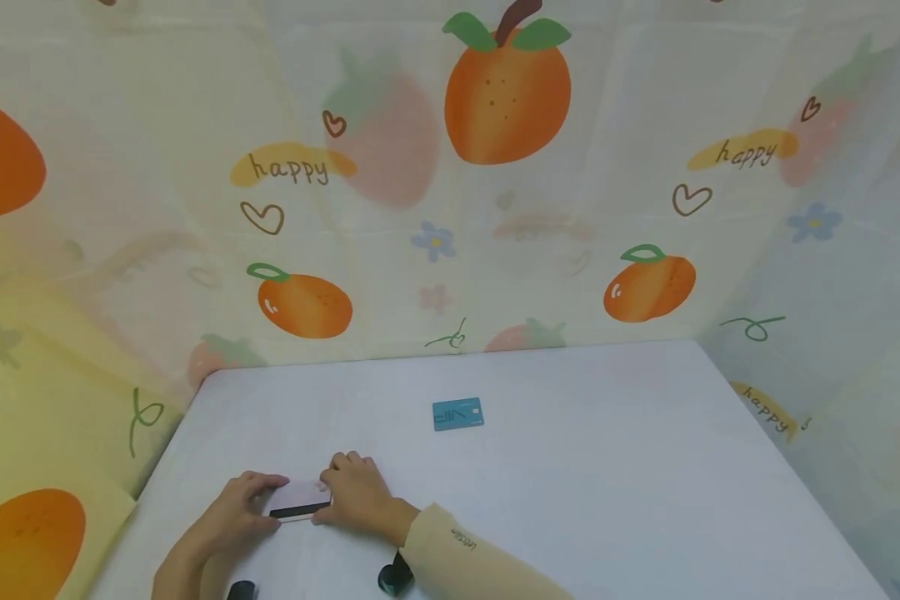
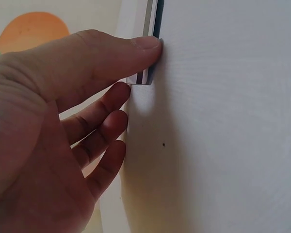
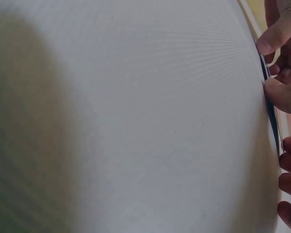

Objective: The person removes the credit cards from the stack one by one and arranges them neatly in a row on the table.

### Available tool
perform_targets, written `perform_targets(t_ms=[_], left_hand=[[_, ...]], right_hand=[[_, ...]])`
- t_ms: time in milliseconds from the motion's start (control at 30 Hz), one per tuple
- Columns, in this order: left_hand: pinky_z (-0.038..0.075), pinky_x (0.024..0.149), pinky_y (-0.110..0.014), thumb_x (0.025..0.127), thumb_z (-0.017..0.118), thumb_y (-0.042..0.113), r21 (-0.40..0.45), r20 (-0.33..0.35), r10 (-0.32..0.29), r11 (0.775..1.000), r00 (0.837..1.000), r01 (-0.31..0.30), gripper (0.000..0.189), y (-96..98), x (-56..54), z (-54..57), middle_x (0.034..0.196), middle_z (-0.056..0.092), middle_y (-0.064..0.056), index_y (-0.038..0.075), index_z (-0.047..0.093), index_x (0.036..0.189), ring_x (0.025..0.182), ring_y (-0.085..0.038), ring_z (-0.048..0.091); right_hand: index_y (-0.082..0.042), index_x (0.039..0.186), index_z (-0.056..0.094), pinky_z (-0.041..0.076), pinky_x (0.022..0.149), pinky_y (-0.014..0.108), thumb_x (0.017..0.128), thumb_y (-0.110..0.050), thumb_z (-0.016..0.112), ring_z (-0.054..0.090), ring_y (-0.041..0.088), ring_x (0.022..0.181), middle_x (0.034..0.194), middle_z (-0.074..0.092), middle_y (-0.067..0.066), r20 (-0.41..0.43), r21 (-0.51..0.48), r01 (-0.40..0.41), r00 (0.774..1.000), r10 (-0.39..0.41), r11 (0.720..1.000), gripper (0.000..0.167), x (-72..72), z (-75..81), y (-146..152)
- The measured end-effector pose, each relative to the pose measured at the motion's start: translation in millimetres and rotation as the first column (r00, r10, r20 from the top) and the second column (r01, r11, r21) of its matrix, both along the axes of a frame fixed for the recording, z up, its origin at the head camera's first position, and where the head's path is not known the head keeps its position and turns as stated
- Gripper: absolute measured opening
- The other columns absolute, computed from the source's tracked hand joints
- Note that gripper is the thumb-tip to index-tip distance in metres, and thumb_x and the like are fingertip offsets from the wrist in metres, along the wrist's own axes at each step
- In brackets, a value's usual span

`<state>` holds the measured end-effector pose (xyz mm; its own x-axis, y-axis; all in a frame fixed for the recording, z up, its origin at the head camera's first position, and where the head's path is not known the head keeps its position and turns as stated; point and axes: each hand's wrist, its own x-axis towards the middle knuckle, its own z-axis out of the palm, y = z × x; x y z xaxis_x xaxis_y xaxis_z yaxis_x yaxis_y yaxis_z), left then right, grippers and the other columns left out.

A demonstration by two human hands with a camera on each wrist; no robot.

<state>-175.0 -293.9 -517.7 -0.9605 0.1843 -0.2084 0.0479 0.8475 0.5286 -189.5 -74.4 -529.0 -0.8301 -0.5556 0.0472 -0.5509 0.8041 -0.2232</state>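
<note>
A pale card with a black stripe [image 1: 300, 509] lies low over the white table at its front left, held by both hands. My left hand [image 1: 232, 510] pinches its left end between thumb and fingers. At the right end, my right hand [image 1: 362, 497] grips it the same way, thumb on the near edge. Seen edge-on in the left wrist view, the striped card [image 2: 148, 24] has a dark blue layer along its side; whether that is a second card I cannot tell. Farther back, a teal card marked VIP [image 1: 458, 414] lies flat, untouched.
The white table [image 1: 607, 483] runs back to a fruit-printed cloth [image 1: 510, 275], which also hangs at both sides. A dark object [image 1: 396, 575] shows by the right sleeve, and another black object [image 1: 242, 590] by the left forearm.
</note>
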Motion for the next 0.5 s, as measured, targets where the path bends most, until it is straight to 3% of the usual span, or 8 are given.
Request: perform_targets(t_ms=[100,500], left_hand=[[0.040,0.095,-0.060,0.069,0.083,0.012,0.009,-0.001,-0.001,1.000,1.000,0.001,0.055,0.9,0.2,-0.5,0.116,0.060,-0.013,0.006,0.064,0.121,0.113,-0.035,0.050],[0.042,0.091,-0.050,0.068,0.083,0.013,-0.016,-0.077,-0.030,0.999,0.997,0.029,0.055,-2.2,3.6,-4.1,0.114,0.061,-0.012,0.007,0.064,0.120,0.109,-0.032,0.051]], right_hand=[[-0.026,0.119,0.067,0.038,0.079,0.019,0.078,-0.059,0.071,0.048,0.004,0.094,0.107,0.057,-0.012,-0.012,-0.011,-0.003,1.000,0.003,1.000,0.053,0.8,-0.7,0.8],[-0.024,0.117,0.066,0.038,0.076,0.019,0.079,-0.058,0.071,0.047,0.004,0.092,0.105,0.057,-0.012,-0.033,-0.008,-0.018,0.999,0.017,1.000,0.051,3.0,1.1,1.5]])
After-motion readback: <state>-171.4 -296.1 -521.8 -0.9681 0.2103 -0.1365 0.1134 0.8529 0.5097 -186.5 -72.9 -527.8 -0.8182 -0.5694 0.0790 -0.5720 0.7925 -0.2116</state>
